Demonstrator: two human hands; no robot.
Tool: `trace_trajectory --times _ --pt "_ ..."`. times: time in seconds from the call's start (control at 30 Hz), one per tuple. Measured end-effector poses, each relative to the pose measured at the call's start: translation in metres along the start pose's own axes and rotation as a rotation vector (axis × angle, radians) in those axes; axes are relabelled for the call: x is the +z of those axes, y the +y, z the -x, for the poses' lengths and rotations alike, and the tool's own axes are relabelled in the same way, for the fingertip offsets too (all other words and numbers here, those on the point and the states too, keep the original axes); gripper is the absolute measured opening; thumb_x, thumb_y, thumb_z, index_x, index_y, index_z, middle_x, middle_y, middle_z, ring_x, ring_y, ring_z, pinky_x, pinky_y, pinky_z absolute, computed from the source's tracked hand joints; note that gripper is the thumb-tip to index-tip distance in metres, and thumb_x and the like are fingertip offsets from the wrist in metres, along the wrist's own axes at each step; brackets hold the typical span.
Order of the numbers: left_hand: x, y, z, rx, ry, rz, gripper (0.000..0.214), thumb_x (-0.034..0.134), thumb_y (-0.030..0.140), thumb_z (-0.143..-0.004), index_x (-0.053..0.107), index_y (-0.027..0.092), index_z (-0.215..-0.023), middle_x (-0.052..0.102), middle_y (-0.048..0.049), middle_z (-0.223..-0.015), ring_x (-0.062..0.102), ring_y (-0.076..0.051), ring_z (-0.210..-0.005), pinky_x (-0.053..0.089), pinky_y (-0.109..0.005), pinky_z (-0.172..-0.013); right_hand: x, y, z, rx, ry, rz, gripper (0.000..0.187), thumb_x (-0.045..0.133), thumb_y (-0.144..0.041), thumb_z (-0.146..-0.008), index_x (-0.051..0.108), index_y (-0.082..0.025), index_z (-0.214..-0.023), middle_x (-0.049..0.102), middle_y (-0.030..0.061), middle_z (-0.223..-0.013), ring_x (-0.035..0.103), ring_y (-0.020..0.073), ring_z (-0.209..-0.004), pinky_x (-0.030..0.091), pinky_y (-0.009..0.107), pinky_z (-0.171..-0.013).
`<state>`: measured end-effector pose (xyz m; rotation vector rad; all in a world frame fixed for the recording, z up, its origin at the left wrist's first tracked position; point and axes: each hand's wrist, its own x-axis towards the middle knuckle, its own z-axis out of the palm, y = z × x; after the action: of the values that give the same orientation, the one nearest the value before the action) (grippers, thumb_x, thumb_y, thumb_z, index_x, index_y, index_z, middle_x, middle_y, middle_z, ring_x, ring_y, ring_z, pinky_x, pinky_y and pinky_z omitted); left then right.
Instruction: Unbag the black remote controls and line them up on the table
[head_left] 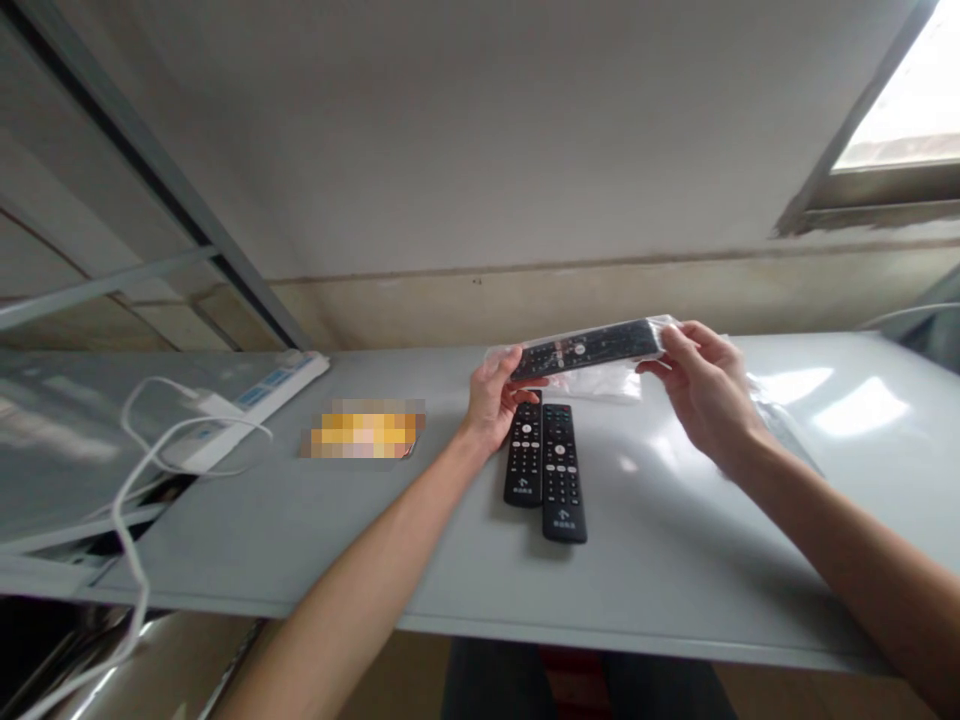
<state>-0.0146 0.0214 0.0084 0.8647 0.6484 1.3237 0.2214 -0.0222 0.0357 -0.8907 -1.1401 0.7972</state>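
Note:
My left hand (495, 400) and my right hand (705, 395) both grip a black remote control (589, 348), held above the table inside a clear plastic bag. The left hand holds its near end, and the right hand pinches the far end. Just below my left hand, two more black remote controls (523, 455) (564, 477) lie side by side, unwrapped, on the pale grey table (660, 560). The lower part of the nearer one sits slightly beyond the other's end.
A pixelated yellow item (364, 430) lies left of the remotes. Further left, a white power strip (255, 415) trails a white cable (127, 520) over the table's edge. A piece of clear plastic (784, 430) lies right of my right hand.

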Motion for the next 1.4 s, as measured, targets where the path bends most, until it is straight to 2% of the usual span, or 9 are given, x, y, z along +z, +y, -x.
trace_trajectory --times 0.4,0.6,0.77,0.87,1.07,1.13,1.23,1.33,1.4 --pt "-0.004 -0.001 -0.003 -0.009 0.038 0.071 0.049 0.096 0.043 -0.065 0.066 0.018 -0.095 0.077 -0.0013 -0.09 0.075 -0.015 -0.06 0.047 -0.02 -0.043 0.001 -0.021 -0.001 0.071 -0.001 -0.11 0.015 0.074 -0.046 -0.092 0.073 -0.031 -0.092 0.077 0.0025 -0.108 0.07 0.0252 -0.119 0.059 0.041 -0.107" --pt "-0.003 -0.002 -0.006 -0.016 0.027 0.069 0.046 0.096 0.042 -0.064 0.064 0.017 -0.086 0.074 0.0007 -0.079 0.069 -0.011 -0.053 0.044 -0.02 -0.042 -0.001 -0.021 0.001 0.053 -0.125 -0.081 0.02 0.072 -0.049 -0.093 0.076 -0.03 -0.096 0.077 0.0038 -0.109 0.073 0.0265 -0.112 0.063 0.044 -0.097" --pt "-0.003 -0.002 -0.006 -0.009 0.098 0.117 0.046 0.098 0.039 -0.06 0.063 0.017 -0.08 0.066 0.0052 -0.068 0.059 -0.005 -0.049 0.043 -0.017 -0.042 0.005 -0.028 -0.001 0.012 -0.065 0.018 0.017 0.075 -0.041 -0.092 0.073 -0.026 -0.087 0.072 0.0031 -0.09 0.071 0.0188 -0.084 0.063 0.032 -0.071" --pt "-0.003 -0.001 -0.006 -0.041 0.114 0.121 0.046 0.098 0.04 -0.06 0.065 0.016 -0.082 0.067 0.0049 -0.07 0.06 -0.005 -0.051 0.044 -0.016 -0.044 0.021 -0.044 -0.009 -0.027 -0.066 0.055 0.019 0.074 -0.039 -0.093 0.068 -0.025 -0.082 0.068 0.0019 -0.082 0.067 0.0154 -0.073 0.059 0.027 -0.059" --pt "-0.006 -0.001 -0.011 -0.081 0.13 0.188 0.044 0.095 0.037 -0.07 0.056 0.017 -0.071 0.058 0.0082 -0.057 0.047 -0.001 -0.04 0.038 -0.014 -0.039 0.052 -0.094 -0.039 -0.16 -0.07 0.066 0.016 0.073 -0.027 -0.089 0.065 -0.02 -0.078 0.07 0.0045 -0.08 0.067 0.014 -0.066 0.055 0.027 -0.055" --pt "-0.007 0.0 -0.014 -0.098 0.162 0.199 0.041 0.093 0.035 -0.074 0.056 0.017 -0.071 0.059 0.0069 -0.057 0.047 -0.001 -0.039 0.037 -0.013 -0.037 0.042 -0.098 -0.056 -0.215 -0.021 0.052 0.015 0.071 -0.028 -0.089 0.061 -0.022 -0.079 0.07 0.0046 -0.081 0.067 0.0138 -0.067 0.053 0.027 -0.055" --pt "-0.008 0.001 -0.015 -0.08 0.198 0.215 0.037 0.091 0.035 -0.08 0.059 0.015 -0.075 0.066 0.0034 -0.061 0.053 -0.002 -0.04 0.041 -0.013 -0.038 0.003 -0.077 -0.084 -0.286 0.135 -0.039 0.017 0.067 -0.036 -0.089 0.053 -0.027 -0.083 0.068 0.0042 -0.083 0.07 0.0174 -0.077 0.055 0.03 -0.063" --pt "-0.006 0.003 -0.013 -0.074 0.243 0.241 0.03 0.085 0.032 -0.088 0.064 0.012 -0.081 0.072 -0.0013 -0.068 0.06 -0.004 -0.044 0.049 -0.012 -0.043 -0.038 -0.032 -0.094 -0.141 0.227 -0.153 0.024 0.062 -0.045 -0.086 0.046 -0.028 -0.079 0.065 0.0044 -0.082 0.074 0.0231 -0.09 0.059 0.033 -0.07" --pt "-0.004 0.005 -0.011 -0.08 0.26 0.259 0.023 0.082 0.028 -0.091 0.067 0.011 -0.085 0.075 -0.0038 -0.072 0.065 -0.006 -0.049 0.054 -0.013 -0.049 -0.051 0.001 -0.085 -0.001 0.31 -0.205 0.029 0.063 -0.046 -0.081 0.039 -0.029 -0.077 0.062 0.0018 -0.076 0.075 0.0244 -0.087 0.061 0.035 -0.068"
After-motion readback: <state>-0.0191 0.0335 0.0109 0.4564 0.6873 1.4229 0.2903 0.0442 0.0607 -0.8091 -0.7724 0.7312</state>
